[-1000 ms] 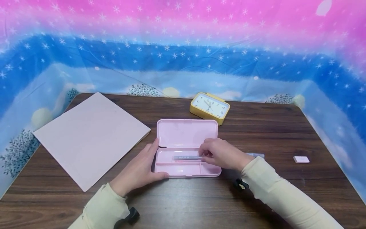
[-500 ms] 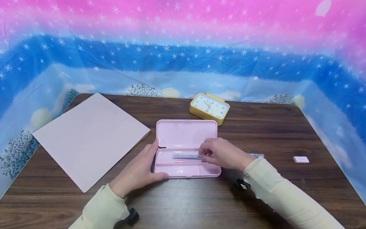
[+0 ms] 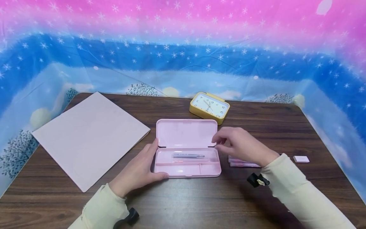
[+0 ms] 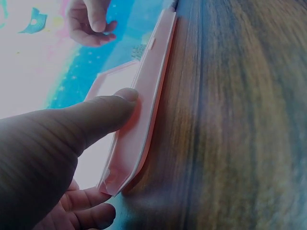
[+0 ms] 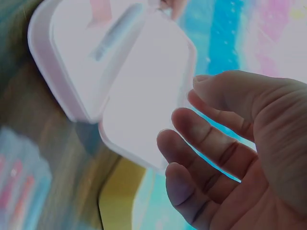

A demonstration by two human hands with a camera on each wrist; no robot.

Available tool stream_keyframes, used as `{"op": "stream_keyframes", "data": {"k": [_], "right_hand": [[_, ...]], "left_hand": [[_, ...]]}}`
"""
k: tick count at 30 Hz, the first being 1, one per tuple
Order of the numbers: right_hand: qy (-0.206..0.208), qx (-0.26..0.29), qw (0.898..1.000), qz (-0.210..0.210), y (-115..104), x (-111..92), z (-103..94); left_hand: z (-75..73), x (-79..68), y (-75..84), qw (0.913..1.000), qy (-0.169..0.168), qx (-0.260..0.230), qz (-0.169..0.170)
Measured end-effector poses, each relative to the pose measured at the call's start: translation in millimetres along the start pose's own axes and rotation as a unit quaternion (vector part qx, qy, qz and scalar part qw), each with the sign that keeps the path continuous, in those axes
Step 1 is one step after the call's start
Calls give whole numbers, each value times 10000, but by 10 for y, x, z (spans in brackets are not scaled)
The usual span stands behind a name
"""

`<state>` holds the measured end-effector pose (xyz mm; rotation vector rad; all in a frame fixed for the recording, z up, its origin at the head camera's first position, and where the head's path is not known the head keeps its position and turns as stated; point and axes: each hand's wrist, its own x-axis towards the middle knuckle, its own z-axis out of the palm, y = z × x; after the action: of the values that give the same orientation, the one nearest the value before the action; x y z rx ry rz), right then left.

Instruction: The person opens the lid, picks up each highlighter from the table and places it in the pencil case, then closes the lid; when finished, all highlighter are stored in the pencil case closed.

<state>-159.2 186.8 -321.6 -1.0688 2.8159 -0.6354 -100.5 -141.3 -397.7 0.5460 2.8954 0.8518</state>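
Note:
A pink pencil case [image 3: 187,133] lies with its lid raised in the middle of the table. My left hand [image 3: 137,170] grips its left end, the thumb [image 4: 108,112] on the front wall and the fingers round the side. Inside the long rear compartment lies a grey pen [image 3: 187,156], beside a thin reddish strip [image 3: 186,161] close to the divider. My right hand [image 3: 243,144] hovers by the case's right side, level with the hinge. Its fingers [image 5: 201,139] are loosely bent with nothing between them, as the right wrist view shows.
Under the right hand lies a bundle of pinkish, clear-sleeved sticks [image 3: 243,163]. Farther right is a small white eraser [image 3: 301,159]. Behind the case a yellow alarm clock [image 3: 210,106] lies face up. A large pale square board [image 3: 91,140] covers the table's left part.
My right hand has let go of the grey pen, now lying in the case, and moved right and up, away from the compartment. The left hand keeps its place.

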Motion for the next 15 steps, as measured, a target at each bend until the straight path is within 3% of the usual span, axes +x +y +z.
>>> {"op": "stream_keyframes", "data": {"k": [9, 15], "right_hand": [[129, -223, 9967, 767, 212, -289, -323], [261, -297, 9928, 1134, 480, -460, -409]], "left_hand": [[-10, -4, 16, 10000, -2, 6, -28], [-18, -3, 28, 10000, -3, -10, -14]]}}
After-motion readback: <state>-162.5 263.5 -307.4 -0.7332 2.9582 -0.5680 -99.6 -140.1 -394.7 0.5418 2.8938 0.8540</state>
